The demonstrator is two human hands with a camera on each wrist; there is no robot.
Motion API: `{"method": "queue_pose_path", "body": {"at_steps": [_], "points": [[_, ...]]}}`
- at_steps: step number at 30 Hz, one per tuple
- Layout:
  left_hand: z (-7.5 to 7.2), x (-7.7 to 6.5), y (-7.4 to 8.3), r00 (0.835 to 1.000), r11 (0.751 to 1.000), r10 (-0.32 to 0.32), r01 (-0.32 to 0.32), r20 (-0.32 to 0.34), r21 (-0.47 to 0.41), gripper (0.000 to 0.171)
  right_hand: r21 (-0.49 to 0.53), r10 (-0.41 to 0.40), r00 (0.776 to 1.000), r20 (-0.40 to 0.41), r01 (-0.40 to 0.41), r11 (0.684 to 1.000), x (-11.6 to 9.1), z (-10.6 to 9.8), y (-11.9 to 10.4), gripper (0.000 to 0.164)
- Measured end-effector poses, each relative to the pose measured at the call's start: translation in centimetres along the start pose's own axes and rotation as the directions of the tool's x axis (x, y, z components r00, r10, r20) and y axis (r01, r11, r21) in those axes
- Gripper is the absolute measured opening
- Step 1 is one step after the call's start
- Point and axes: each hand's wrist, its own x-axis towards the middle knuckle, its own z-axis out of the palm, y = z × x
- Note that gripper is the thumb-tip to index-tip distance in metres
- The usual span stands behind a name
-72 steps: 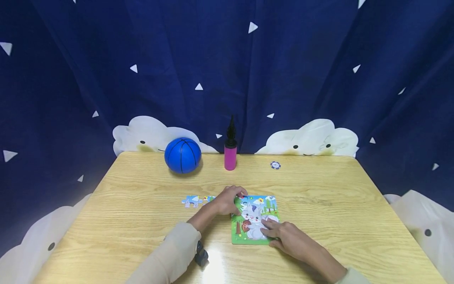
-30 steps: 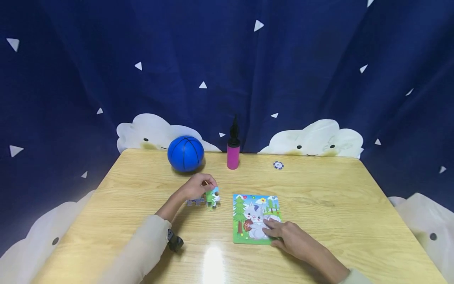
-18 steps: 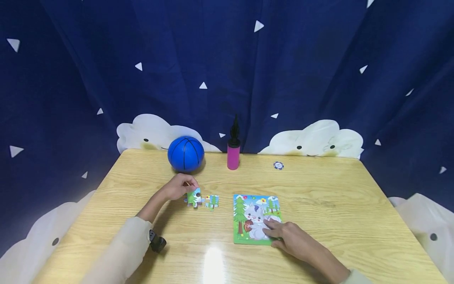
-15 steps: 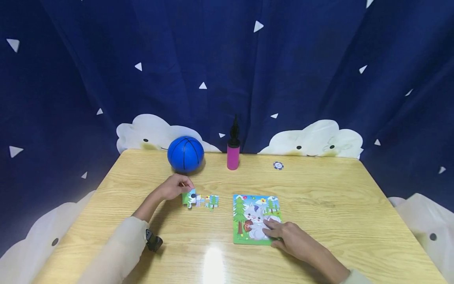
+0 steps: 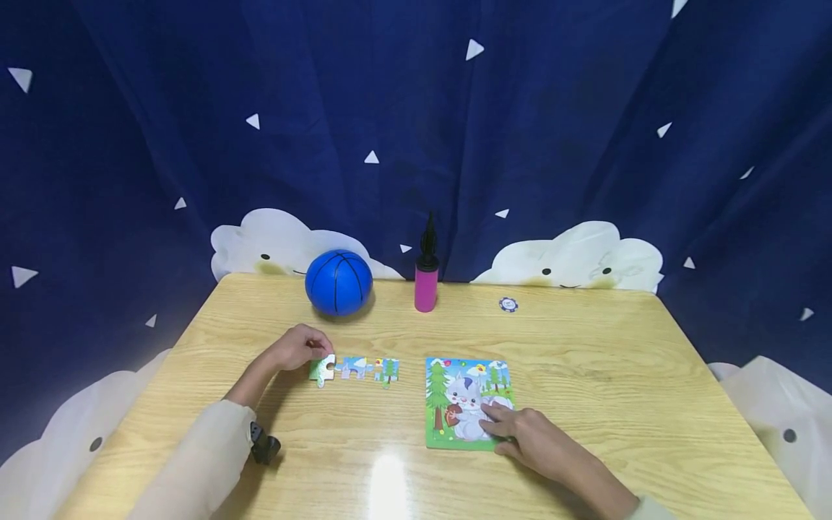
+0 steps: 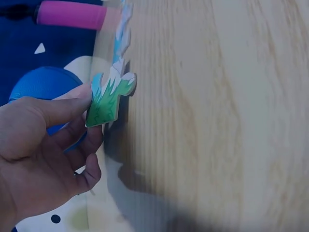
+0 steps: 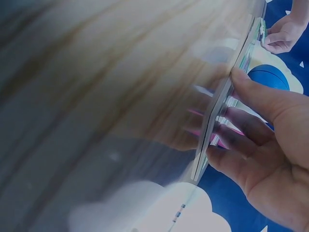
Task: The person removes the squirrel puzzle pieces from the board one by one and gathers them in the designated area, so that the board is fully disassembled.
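from the head view the left hand (image 5: 295,348) holds a puzzle piece (image 5: 321,369) at the left end of a row of loose pieces (image 5: 367,368) on the worktop (image 5: 585,347), but only the left wrist view shows the fingers (image 6: 67,104) pinching the grassy piece (image 6: 108,96) between thumb and curled fingers. the right hand (image 5: 533,437) rests straight fingers on the puzzle board (image 5: 466,401); the right wrist view shows the thumb on the board's edge (image 7: 212,130).

Left grip (image 5: 295,349) pinched, right grip (image 5: 529,437) flat
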Motion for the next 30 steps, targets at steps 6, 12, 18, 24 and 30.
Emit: {"method": "queue_pose_path", "body": {"at_steps": [6, 12, 18, 24, 30], "points": [[0.2, 0.0, -0.1, 0.998, 0.999, -0.052, 0.052, -0.046, 0.009, 0.011, -0.005, -0.006, 1.0, -0.01, 0.006, 1.0, 0.0, 0.0, 0.0, 0.039], [0.6, -0.1, -0.2, 0.994, 0.996, -0.081, 0.083, -0.067, 0.02, 0.012, -0.017, -0.011, 1.0, -0.014, 0.01, 1.0, -0.1, 0.0, 0.0, 0.039], [0.7, 0.2, -0.3, 0.994, 0.996, -0.075, 0.078, -0.084, 0.03, 0.012, -0.009, -0.011, 1.0, -0.005, 0.011, 1.0, -0.1, 0.0, 0.0, 0.039], [1.0, 0.6, 0.6, 0.993, 1.0, 0.011, -0.009, -0.114, 0.019, 0.01, -0.033, -0.005, 1.0, 0.014, 0.005, 0.999, -0.1, -0.3, -0.1, 0.039], [2.0, 1.3, 3.0, 0.987, 0.997, 0.077, -0.071, -0.144, 0.043, 0.008, -0.075, -0.001, 1.0, 0.0, 0.001, 0.997, -0.1, -0.2, -0.3, 0.04]]}}
